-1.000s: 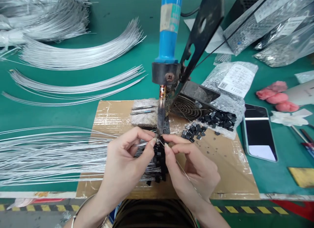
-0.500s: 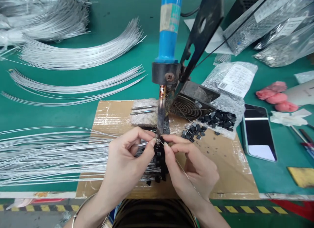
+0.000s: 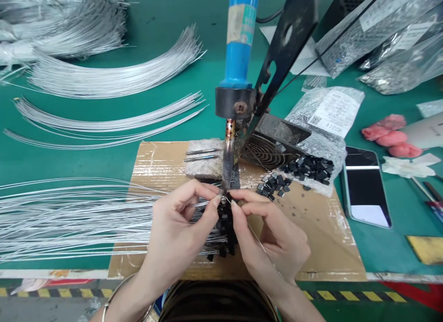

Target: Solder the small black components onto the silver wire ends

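A blue-handled soldering iron [image 3: 238, 63] points downward in its black metal holder, its tip just above my fingertips. My left hand [image 3: 185, 225] pinches what looks like the end of a white wire by the tip; a small shiny bit shows there, mostly hidden by the fingers. Between thumb and forefinger, my right hand [image 3: 270, 229] holds a thin strand of solder wire [image 3: 258, 239] that trails back over the palm toward the wrist. Under the hands lies a row of black connectors [image 3: 226, 225], with many white wires [image 3: 76, 220] running off to the left.
Cardboard [image 3: 328, 248] covers the work spot. Behind it are a soldering sponge [image 3: 204, 167], a small fan [image 3: 270, 149] and loose black pieces [image 3: 273, 186] beside a plastic bag [image 3: 332, 114]. A phone [image 3: 367, 188] lies right. Wire bundles [image 3: 114, 80] lie at the back left.
Almost nothing differs. Both hands stay pinched beneath the iron tip, and the whole view has shifted very slightly.
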